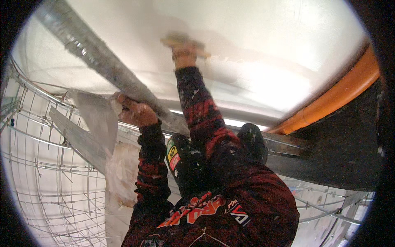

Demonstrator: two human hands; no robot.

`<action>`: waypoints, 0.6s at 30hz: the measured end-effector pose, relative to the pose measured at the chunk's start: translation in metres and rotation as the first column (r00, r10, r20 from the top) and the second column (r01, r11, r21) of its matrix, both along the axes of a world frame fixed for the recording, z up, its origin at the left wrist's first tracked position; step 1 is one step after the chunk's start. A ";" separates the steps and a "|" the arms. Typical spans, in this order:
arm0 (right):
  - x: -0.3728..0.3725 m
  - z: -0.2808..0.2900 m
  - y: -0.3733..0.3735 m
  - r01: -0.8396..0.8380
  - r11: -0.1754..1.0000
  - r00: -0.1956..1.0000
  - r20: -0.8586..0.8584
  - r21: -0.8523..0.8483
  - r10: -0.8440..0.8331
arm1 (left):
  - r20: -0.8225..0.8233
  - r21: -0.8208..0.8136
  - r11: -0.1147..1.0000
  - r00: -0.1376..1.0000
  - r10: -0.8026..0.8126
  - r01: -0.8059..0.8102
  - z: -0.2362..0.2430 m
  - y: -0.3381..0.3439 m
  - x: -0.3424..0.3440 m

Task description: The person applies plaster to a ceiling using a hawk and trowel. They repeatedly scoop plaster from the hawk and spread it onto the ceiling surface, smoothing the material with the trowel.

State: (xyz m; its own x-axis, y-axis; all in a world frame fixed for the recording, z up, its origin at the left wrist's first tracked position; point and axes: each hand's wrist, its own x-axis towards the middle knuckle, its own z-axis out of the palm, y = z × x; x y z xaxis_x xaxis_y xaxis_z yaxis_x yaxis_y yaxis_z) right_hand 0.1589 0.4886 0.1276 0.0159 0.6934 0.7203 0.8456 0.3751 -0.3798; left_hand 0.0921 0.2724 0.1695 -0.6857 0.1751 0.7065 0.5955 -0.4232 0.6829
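Observation:
My right hand (186,51) is stretched far forward and closed around a flat yellowish tool (176,40), held at a pale, smooth surface (247,37). Motion blurs both hand and tool, so the tool's exact kind does not show. My left hand (140,113) is lower and to the left, its fingers curled beside a grey, plaster-spattered pole (111,68). A whitish scrap shows at its fingertips; I cannot make out what it grips. Both dark sleeves carry red patches and white specks.
Cloudy plastic sheeting (96,119) hangs beside my left hand. Metal scaffold tubes (45,142) form a lattice at the left. An orange pipe (333,101) curves along the right, above a dark panel (341,140). My knees (253,142) are bent beneath my arms.

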 end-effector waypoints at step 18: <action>0.248 -0.027 -0.282 -0.877 0.313 -0.030 -0.693 0.363 0.721 | 0.906 -0.248 -0.397 0.067 -0.418 0.884 -0.103 -0.172 0.028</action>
